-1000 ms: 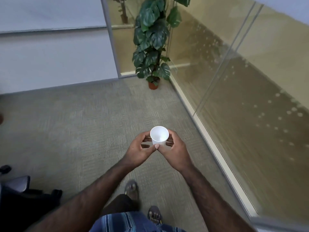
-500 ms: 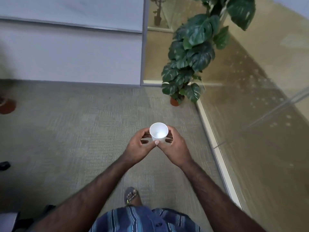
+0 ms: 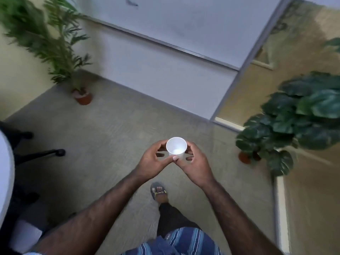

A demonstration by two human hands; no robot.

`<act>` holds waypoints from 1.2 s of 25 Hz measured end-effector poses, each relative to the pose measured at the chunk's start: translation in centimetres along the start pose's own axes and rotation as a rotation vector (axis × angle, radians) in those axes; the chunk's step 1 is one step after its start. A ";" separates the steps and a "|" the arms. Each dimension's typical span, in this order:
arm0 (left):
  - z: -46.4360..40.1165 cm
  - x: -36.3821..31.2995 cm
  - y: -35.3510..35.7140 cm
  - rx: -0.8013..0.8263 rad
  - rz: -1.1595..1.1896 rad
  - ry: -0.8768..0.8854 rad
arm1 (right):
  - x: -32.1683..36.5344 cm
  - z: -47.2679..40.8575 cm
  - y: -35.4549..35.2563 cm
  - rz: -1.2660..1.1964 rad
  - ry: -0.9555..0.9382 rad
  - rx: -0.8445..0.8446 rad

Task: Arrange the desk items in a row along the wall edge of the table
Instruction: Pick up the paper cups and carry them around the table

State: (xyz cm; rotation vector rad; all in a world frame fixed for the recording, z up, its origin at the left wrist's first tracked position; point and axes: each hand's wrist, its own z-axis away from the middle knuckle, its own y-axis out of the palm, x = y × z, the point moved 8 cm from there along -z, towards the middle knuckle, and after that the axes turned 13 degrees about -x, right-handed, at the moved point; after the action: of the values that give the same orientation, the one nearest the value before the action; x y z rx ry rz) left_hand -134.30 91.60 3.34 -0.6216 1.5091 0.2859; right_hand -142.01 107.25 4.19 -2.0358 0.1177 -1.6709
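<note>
Head view, left to right: a white curved edge (image 3: 5, 181), possibly the table, is cut off at the left border. At frame centre a white paper cup (image 3: 176, 146) is held upright above the carpet, pinched by the left hand (image 3: 153, 162) and the right hand (image 3: 193, 162). It is judged light and crushable, best held gently by its sides. Its contents cannot be made out; other desk items are unseen.

You will find no readable text, label, brand, number or sign here. The white paper cup (image 3: 176, 146) you hold is plain, and the whiteboard (image 3: 184, 24) on the wall carries only a faint, illegible smudge near its top.
</note>
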 end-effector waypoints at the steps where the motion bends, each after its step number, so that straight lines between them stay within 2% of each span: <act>1: -2.0 0.7 -1.3 -0.045 -0.005 -0.014 | 0.2 -2.4 1.9 -0.008 -0.016 0.036; 8: -13.2 3.7 -10.6 -0.341 -0.066 -0.139 | 3.6 -15.9 16.0 -0.027 -0.110 0.351; 13: -17.1 4.9 -18.9 -0.541 -0.080 -0.180 | 8.9 -21.3 26.2 -0.005 -0.245 0.553; 21: -18.6 10.7 -35.3 -0.881 -0.102 -0.207 | 16.2 -21.9 46.1 -0.037 -0.381 0.812; 26: -17.3 15.0 -47.2 -1.049 -0.111 -0.254 | 21.2 -18.7 59.9 -0.034 -0.441 0.983; 30: -15.7 15.6 -55.6 -1.176 -0.115 -0.253 | 26.5 -15.5 68.4 -0.042 -0.525 1.096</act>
State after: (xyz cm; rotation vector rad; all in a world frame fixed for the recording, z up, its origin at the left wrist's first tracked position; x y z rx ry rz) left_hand -116.22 34.68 0.24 -1.5122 0.9391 1.1466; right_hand -133.61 32.80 0.58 -1.4840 -0.8313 -0.8068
